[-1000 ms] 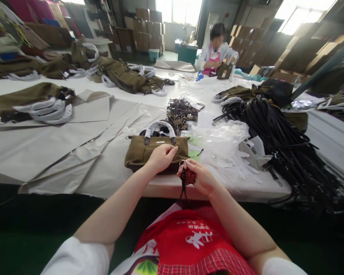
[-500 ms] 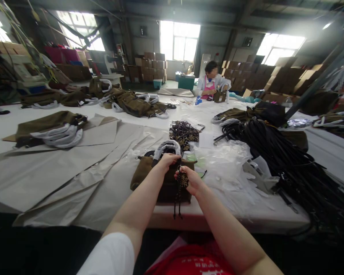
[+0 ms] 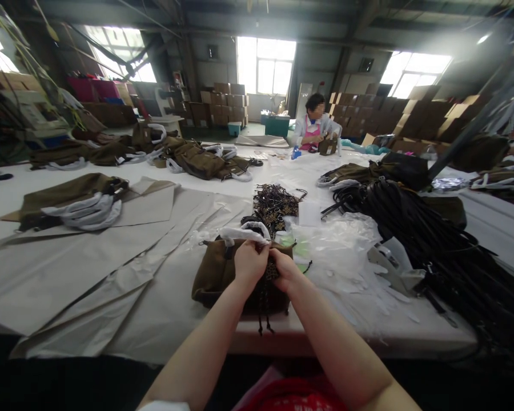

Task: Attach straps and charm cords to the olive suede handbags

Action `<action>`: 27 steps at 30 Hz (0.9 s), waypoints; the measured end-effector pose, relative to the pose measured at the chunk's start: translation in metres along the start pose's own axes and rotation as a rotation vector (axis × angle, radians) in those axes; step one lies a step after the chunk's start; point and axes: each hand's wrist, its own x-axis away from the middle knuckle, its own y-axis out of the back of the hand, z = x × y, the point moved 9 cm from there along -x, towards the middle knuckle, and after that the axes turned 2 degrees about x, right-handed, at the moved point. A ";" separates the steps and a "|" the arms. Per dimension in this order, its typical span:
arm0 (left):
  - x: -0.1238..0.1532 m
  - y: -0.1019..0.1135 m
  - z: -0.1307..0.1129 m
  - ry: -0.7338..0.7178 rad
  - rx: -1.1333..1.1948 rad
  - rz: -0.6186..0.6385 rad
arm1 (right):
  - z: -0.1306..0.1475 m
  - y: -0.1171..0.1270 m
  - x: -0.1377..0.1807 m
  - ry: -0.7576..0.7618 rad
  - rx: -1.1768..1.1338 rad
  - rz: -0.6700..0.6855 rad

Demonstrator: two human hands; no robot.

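An olive-brown handbag [image 3: 214, 268] with a dark lower part stands at the table's front edge. Its handles [image 3: 240, 233], wrapped in white, lean to the back. My left hand [image 3: 252, 262] is closed at the base of a handle; its fingertips hide whatever they pinch. Touching it, my right hand [image 3: 285, 269] pinches a leopard-print charm [image 3: 270, 270] against the front of the bag. Dark knotted cords [image 3: 263, 308] dangle from the charm past the bag's lower edge.
More charms [image 3: 276, 205] lie heaped behind the bag. Clear plastic [image 3: 338, 240], a metal tape dispenser [image 3: 394, 265] and black straps [image 3: 411, 228] are at right. Brown paper [image 3: 111, 268] and bags [image 3: 72, 197] cover the left. A co-worker [image 3: 314, 125] handles a bag across the table.
My hands have come together at the handle base, the left moving down slightly. The handles have tipped lower, and the charm is now more covered by my right hand.
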 end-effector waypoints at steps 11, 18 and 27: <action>0.027 -0.005 0.056 0.264 0.362 -0.084 | 0.003 -0.001 0.027 0.194 0.030 0.038; 0.016 0.024 0.058 0.210 0.393 -0.017 | 0.092 0.029 0.077 0.713 0.605 -0.304; 0.048 0.144 0.045 -0.032 0.045 -0.225 | 0.032 -0.095 0.108 1.206 1.610 0.087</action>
